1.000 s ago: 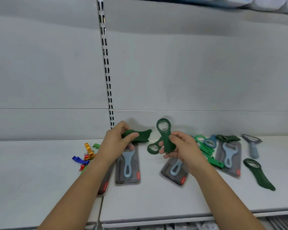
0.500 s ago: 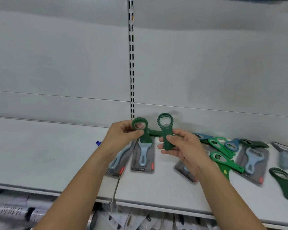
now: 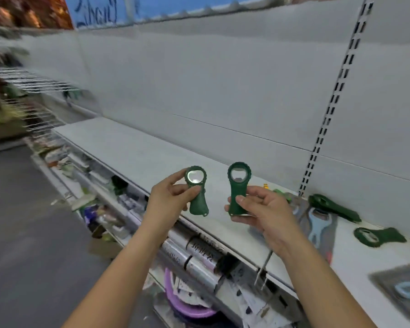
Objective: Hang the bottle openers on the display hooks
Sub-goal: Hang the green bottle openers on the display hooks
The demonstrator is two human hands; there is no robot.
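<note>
— Held what, and how?
— Pinched a dark green bottle opener (image 3: 197, 197) in the left hand (image 3: 168, 200), thumb and forefinger curled at the neck just under the ring. Gripped a second dark green opener (image 3: 237, 190) in the right hand (image 3: 258, 207), thumb across the handle, fingers wrapped behind. Held both upright, ring ends up, long axes near vertical, side by side but apart, above the front of the shelf (image 3: 128, 147).
— And the hooks, found where?
— Well off to the left and higher: rows of wire display hooks (image 3: 36, 79), too blurred to tell the prong direction. Judged nearer to the left hand, further from the right.
— Called for what next?
— By judgement, a carry leftward, then the ring hole turned square to a prong tip. Noted both forearms raised and stretched forward, wrists about level.
— Anything else on the shelf?
— Loose dark green openers (image 3: 334, 207) and a blue carded opener (image 3: 316, 224) lying flat at right, near the slotted upright (image 3: 329, 114).
</note>
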